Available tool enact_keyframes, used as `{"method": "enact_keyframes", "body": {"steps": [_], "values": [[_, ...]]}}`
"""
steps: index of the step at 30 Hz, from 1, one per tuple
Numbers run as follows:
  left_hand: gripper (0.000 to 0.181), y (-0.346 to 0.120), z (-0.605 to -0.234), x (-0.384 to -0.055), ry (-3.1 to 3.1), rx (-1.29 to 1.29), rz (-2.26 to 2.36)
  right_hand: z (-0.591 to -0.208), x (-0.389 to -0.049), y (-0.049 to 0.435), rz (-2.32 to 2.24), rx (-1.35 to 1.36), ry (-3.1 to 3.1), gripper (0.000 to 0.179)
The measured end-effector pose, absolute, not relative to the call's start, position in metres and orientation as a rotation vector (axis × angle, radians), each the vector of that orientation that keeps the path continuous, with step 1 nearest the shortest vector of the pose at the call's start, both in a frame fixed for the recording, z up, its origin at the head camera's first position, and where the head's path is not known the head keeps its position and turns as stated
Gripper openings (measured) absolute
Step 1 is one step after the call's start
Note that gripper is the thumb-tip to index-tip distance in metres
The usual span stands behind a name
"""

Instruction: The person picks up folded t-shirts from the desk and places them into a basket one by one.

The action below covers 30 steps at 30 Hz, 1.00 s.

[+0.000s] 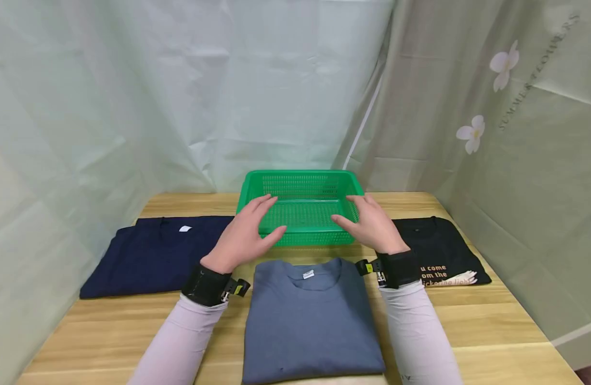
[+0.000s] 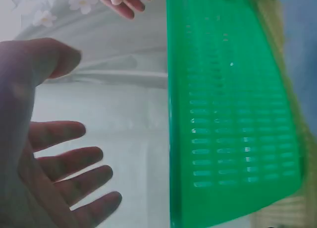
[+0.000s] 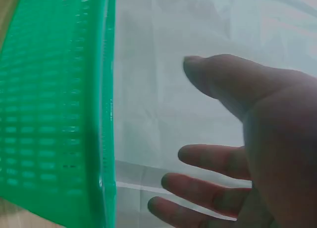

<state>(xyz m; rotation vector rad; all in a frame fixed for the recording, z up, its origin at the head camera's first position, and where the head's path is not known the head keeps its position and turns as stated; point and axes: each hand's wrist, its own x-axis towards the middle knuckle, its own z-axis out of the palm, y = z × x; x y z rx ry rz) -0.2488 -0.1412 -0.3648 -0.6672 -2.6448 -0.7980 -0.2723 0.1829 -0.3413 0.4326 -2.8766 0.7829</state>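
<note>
Both bare hands hover with fingers spread near a green plastic basket [image 1: 300, 238] at the back of the table. My left hand [image 1: 244, 235] overlaps the basket's left side in the head view; my right hand [image 1: 372, 222] overlaps its right side. Neither holds anything. In the left wrist view, the fingers [image 2: 74, 163] stand apart from the basket wall [image 2: 233, 139]. The right wrist view likewise has a gap between the thumb [image 3: 218, 79] and the basket rim [image 3: 106, 114]. A folded grey-blue T-shirt [image 1: 314, 326] lies in front, between the forearms.
A folded navy shirt [image 1: 146, 262] lies on the left of the wooden table [image 1: 492, 321]. On the right is a folded black T-shirt [image 1: 435, 240] with printed lettering, partly behind the right wrist. Pale curtains [image 1: 276, 91] hang behind and beside the table.
</note>
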Motion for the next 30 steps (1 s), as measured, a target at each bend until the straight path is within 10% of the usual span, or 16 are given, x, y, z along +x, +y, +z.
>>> {"method": "enact_keyframes", "body": {"steps": [16,30], "values": [[0.025,-0.174,-0.385,-0.189,-2.490,-0.380,-1.327,-0.362,-0.221,0.220,0.849,0.365,-2.714,0.046],[0.054,-0.174,-0.424,-0.177,-2.846,-0.096,-1.760,-0.418,-0.198,0.221,1.065,0.178,-3.010,0.053]]}}
